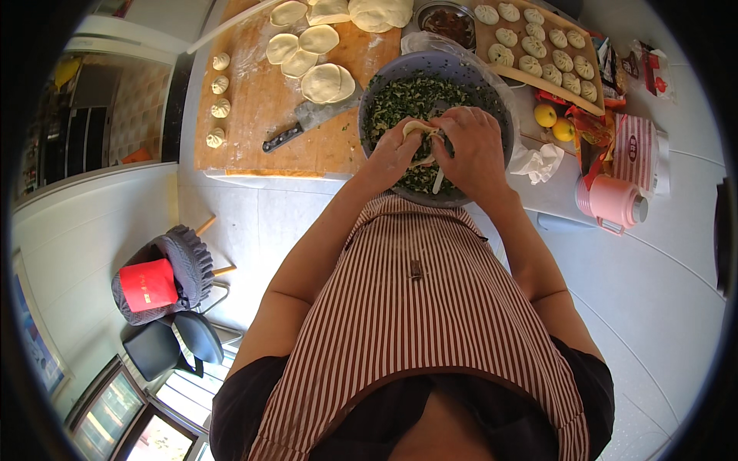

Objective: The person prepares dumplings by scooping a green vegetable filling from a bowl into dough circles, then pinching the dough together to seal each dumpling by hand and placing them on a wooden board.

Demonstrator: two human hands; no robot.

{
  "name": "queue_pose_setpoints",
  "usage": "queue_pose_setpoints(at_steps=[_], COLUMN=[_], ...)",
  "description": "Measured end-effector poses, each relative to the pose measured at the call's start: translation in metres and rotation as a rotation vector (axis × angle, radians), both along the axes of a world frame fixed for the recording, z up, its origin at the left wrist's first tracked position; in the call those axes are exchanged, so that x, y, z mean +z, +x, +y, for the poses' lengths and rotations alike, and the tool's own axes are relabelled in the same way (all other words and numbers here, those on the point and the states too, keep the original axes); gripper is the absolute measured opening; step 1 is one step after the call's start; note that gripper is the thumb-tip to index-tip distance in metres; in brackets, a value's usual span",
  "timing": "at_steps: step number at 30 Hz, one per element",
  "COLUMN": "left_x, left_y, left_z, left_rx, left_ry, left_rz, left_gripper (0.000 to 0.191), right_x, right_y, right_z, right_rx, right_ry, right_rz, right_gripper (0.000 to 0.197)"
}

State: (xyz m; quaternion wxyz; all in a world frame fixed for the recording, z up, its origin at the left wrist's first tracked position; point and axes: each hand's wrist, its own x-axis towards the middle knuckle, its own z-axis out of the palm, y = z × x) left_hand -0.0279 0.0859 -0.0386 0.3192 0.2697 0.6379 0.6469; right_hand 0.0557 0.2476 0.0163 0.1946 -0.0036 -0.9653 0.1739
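My left hand [395,154] and my right hand [474,151] hold a dough wrapper [416,128] between them, its edge pinched by the fingers. Both are above a large grey-purple bowl [510,124] of chopped green filling [403,98]. The white handle of a utensil [438,181] rests in the filling below my right hand. Left of the bowl, flat dough rounds [322,83] lie on the floured wooden board [248,115], partly on the blade of a cleaver [282,138]. Small pleated buns [220,108] stand in a column near the board's left edge. My fingers partly hide the wrapper's contents.
A wooden tray [599,86] of pleated buns stands at the back right, beside a metal bowl [444,26] of brown food. Yellow fruits [545,115], crumpled paper [537,162] and a pink thermos [611,201] lie to the right. Larger dough pieces [380,12] sit at the board's back.
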Motion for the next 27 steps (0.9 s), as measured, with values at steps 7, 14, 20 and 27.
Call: queue_pose_setpoints(at_steps=[7,14,20,27], left_x=[0.021,0.012,0.014,0.001], left_y=[-0.001,0.003,-0.001,-0.006], left_z=[0.005,0.005,0.0,0.003], left_rx=[-0.003,-0.001,-0.049,-0.049], left_ry=[-0.029,-0.096,-0.16,-0.106], left_rz=[-0.26,-0.186,0.063,-0.23], left_gripper=[0.034,0.032,0.032,0.034], right_x=[-0.001,-0.008,-0.006,-0.011], right_y=[0.001,0.0,-0.001,0.0], right_z=[0.002,0.0,-0.001,0.0], right_rx=[-0.009,0.049,-0.01,-0.005], right_ry=[-0.014,0.064,0.022,-0.031], right_rz=[-0.012,0.081,0.062,0.025], right_gripper=[0.013,0.013,0.018,0.016])
